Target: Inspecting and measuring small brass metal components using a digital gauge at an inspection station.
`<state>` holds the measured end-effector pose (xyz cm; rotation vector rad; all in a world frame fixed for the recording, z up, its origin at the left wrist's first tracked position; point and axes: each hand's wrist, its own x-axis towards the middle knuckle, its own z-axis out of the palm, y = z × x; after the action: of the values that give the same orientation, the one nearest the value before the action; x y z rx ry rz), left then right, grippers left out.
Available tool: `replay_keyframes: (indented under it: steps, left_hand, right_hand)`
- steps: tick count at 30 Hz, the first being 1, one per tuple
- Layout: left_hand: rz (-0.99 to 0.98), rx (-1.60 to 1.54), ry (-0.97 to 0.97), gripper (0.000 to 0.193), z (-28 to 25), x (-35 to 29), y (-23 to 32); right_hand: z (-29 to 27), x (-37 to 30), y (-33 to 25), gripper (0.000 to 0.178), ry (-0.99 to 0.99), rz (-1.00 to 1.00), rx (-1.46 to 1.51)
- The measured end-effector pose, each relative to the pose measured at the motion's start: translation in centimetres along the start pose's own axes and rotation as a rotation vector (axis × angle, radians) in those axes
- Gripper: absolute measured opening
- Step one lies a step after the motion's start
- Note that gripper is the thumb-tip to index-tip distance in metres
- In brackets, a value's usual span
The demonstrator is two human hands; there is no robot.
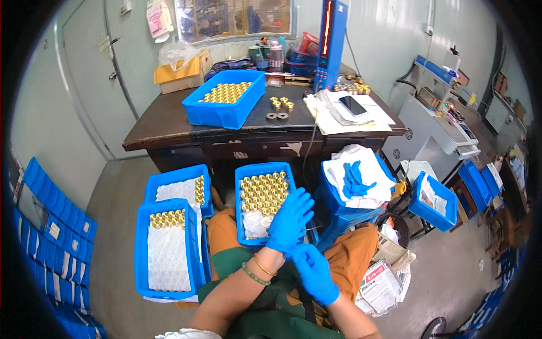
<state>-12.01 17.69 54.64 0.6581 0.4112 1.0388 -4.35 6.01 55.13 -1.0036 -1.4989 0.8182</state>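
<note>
Both of my hands wear blue gloves. My left hand (289, 222) is raised over the right edge of a blue bin (244, 230), its fingers stretched out. My right hand (316, 276) is closed at the left wrist, with its fingers pinching the cuff of the left glove (278, 242). A bangle and a bead bracelet (256, 274) sit on my left forearm. Rows of gold-coloured metal fittings (263, 189) stand in the bin between my knees, with white sheeting at its near end.
At left, a blue bin (196, 248) holds white sheets and a row of fittings. A dark desk (226, 134) ahead carries another bin of fittings (248, 107), a phone (353, 105) and a blue gauge column (329, 51). Spare blue gloves (355, 179) lie on the right bin stack.
</note>
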Motion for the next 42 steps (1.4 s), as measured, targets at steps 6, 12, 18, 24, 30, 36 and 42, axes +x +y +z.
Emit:
replay_keyframes:
  steps: [6,12,18,24,30,36,42]
  left_hand:
    - [-0.305,0.06,-0.156,0.039,0.4,-1.1,-5.5]
    - [-0.011,1.057,-0.339,0.025,4.9,-3.6,-8.5]
    - [-0.284,0.178,-0.202,0.043,2.4,-10.2,-2.5]
    - [-0.253,0.255,-0.184,0.033,3.4,-8.1,-1.7]
    - [0.467,1.089,-0.352,0.095,3.8,-7.1,-1.8]
    - [0.687,1.291,-0.297,0.098,5.3,-7.9,-4.0]
    - [0.986,1.366,-0.344,0.035,3.4,-8.7,-2.9]
  right_hand:
    - [-5.1,2.2,1.0,0.026,-0.13,0.329,-0.197]
    - [-15.2,3.3,15.3,0.036,0.749,0.074,-0.516]
    - [-22.0,3.6,8.5,0.049,1.013,0.472,0.336]
    - [-18.4,3.9,3.9,0.043,0.517,0.309,1.1]
    - [-11.9,3.2,0.5,0.041,0.537,0.406,1.111]
    - [-6.6,4.2,-1.2,0.04,0.557,0.419,1.266]
    - [-4.4,5.4,2.1,0.032,0.64,0.409,1.074]
